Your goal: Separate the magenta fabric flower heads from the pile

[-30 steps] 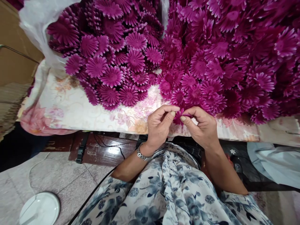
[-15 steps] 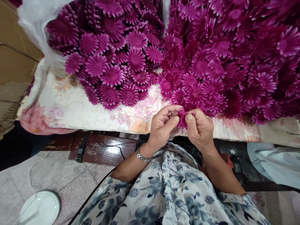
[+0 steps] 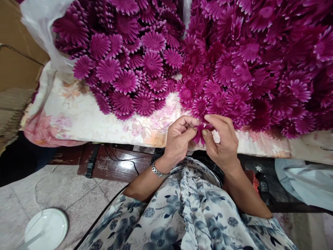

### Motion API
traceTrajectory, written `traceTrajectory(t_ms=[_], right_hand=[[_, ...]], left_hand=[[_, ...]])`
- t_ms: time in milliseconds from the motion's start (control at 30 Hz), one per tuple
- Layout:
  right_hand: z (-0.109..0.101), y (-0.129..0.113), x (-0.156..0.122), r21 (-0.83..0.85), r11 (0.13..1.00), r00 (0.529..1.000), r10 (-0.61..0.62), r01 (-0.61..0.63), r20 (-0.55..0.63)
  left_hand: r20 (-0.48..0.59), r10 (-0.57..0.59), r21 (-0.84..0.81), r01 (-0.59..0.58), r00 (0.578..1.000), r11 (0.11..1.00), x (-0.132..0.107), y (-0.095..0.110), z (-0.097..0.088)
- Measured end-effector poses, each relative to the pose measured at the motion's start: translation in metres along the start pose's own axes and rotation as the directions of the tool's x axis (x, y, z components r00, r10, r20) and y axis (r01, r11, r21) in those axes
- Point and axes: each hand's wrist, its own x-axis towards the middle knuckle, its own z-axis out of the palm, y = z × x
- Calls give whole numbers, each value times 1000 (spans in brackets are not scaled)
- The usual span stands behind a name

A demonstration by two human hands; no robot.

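Observation:
Between my hands is a small magenta artificial flower petal piece (image 3: 199,135), partly covered by fingertips. My left hand (image 3: 177,140) pinches its left side between thumb and forefinger; a metal-band watch is on that wrist. On the other side, my right hand (image 3: 223,140) has its thumb and forefinger parted around the right edge, the thumb tip at the petals. Just beyond the fingers, a big heap of magenta petal pieces (image 3: 223,73) spreads to the right. Another heap of petal pieces (image 3: 126,81), with more neatly stacked layers, lies to the left.
A floral cloth (image 3: 104,128) covers the table under both heaps. Clear plastic (image 3: 39,27) wraps the left heap's edge, beside a cardboard box (image 3: 15,73). A white round lid or bucket (image 3: 49,225) is on the tiled floor. Grey fabric (image 3: 301,180) hangs at the right.
My right hand has loosened from its pinch, and its forefinger has lifted away from the thumb. The petal piece has turned, its petals now pointing more downward. My left hand keeps its pinch.

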Motion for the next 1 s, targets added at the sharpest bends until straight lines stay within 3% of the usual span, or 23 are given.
traceTrajectory(t_ms=[200, 367, 600, 733, 900, 1000], right_hand=[[-2, 2, -2, -37, 996, 996, -79, 78, -34], [1, -1, -7, 18, 997, 994, -67, 69, -89], [2, -1, -6, -87, 984, 977, -166, 155, -136], [0, 4, -6, -181, 955, 950, -266, 236, -164], [-2, 13, -7, -227, 927, 932, -336, 300, -139], [-2, 15, -7, -214, 922, 926, -354, 323, -129]], left_hand=[[-27, -36, 28, 37, 999, 999, -1, 3, 1], [-75, 18, -6, -19, 997, 1000, -3, 5, 4], [-144, 87, -23, -92, 986, 996, -3, 5, 6], [-86, 142, 17, -141, 986, 990, -4, 2, 3], [75, 28, -11, -28, 997, 1000, -6, 1, -1], [90, 24, 24, -26, 996, 999, -8, 1, -2]])
